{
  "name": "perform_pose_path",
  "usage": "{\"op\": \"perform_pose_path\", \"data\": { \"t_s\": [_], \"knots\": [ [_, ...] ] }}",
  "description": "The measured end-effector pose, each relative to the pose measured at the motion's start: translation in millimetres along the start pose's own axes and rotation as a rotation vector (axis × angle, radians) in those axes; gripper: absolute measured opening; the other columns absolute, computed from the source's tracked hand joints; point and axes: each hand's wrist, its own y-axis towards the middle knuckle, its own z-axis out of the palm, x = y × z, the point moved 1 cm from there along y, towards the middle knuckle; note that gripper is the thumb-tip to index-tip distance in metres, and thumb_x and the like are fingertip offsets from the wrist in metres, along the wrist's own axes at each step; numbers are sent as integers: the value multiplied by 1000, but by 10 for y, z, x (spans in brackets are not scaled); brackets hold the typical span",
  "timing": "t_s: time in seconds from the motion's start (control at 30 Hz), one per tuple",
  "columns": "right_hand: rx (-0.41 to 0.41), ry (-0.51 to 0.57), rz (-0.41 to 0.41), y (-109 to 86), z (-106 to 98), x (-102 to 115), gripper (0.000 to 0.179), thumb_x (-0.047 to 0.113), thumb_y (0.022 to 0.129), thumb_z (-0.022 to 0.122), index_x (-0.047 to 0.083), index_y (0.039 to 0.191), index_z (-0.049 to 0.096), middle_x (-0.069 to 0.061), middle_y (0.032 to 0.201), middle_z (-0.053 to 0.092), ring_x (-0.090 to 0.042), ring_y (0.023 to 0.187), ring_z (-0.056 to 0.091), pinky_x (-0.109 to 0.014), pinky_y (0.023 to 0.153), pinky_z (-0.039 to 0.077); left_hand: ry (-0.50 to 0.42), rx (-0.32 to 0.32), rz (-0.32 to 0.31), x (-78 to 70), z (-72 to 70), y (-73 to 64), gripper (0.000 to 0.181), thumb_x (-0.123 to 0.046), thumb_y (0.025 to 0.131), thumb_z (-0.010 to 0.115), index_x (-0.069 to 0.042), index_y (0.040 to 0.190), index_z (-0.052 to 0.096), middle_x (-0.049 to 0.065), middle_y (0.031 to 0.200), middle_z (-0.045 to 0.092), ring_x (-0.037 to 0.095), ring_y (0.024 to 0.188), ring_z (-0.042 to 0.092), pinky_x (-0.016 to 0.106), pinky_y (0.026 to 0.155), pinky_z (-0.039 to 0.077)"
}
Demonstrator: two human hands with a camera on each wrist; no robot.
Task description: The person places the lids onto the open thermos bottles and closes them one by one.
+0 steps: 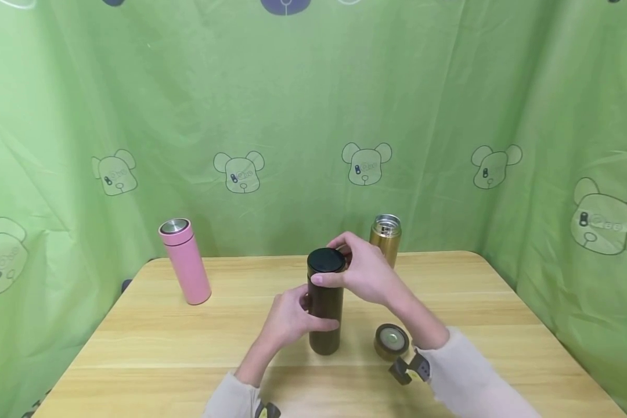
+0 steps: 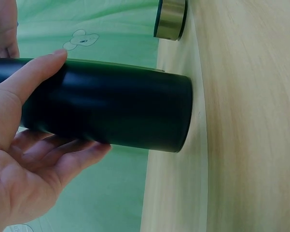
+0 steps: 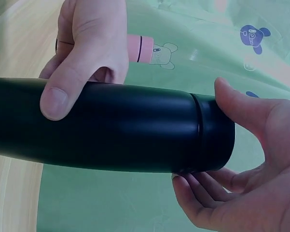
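A tall black thermos bottle (image 1: 326, 307) stands upright near the middle of the wooden table. My left hand (image 1: 288, 319) grips its lower body, thumb across the front and fingers round the far side. Up at the top, my right hand (image 1: 366, 270) holds the black lid (image 3: 219, 133) between thumb and fingers. The lid sits on the bottle, with a thin seam below it in the right wrist view. To the right lies a loose gold-sided lid (image 1: 392, 341), its pale inner face upward. Behind my right hand is a gold thermos bottle (image 1: 389, 241) without a lid, partly hidden.
At the back left stands a pink thermos bottle (image 1: 188, 264) with a silver-topped lid. A green curtain (image 1: 303, 116) with bear-head prints surrounds the back and sides of the wooden table (image 1: 136, 360).
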Motion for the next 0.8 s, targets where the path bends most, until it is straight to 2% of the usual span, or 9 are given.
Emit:
{"op": "perform_pose_path", "data": {
  "t_s": [0.23,0.33,0.47,0.63,0.8],
  "knots": [
    [16,-7,-9,-16,9,-9,69,45,75,88,11,127,57,-6,108,69,-22,100,66,-41,88,57,-4,5,-10,9,-6,-5,58,-47,65,93,-24,113,70,-7,101,77,9,94,72,34,86,58],
    [66,-9,-16,-18,-14,-10,79,45,76,87,9,137,52,-10,119,67,-28,112,64,-47,96,55,-14,16,-16,4,-8,-8,58,-46,65,93,-26,114,70,-8,103,77,10,96,72,36,87,58],
    [161,21,-51,-11,-64,17,87,40,81,85,8,150,42,-14,137,61,-36,130,56,-57,109,46,-20,22,-19,-7,-9,-11,58,-45,65,93,-26,115,70,-7,104,77,11,98,72,37,89,58],
    [229,80,-76,2,-109,35,75,24,86,81,9,151,45,-14,142,59,-34,134,55,-57,113,43,-23,22,-17,-11,-12,-13,57,-45,66,93,-27,115,70,-8,104,77,10,99,72,37,89,58],
    [222,81,-65,2,-119,37,64,16,88,78,10,146,51,-14,137,62,-32,128,59,-54,109,47,-33,25,-15,-19,-19,-11,57,-45,67,93,-26,116,69,-7,105,76,10,99,71,37,89,58]
  ]
}}
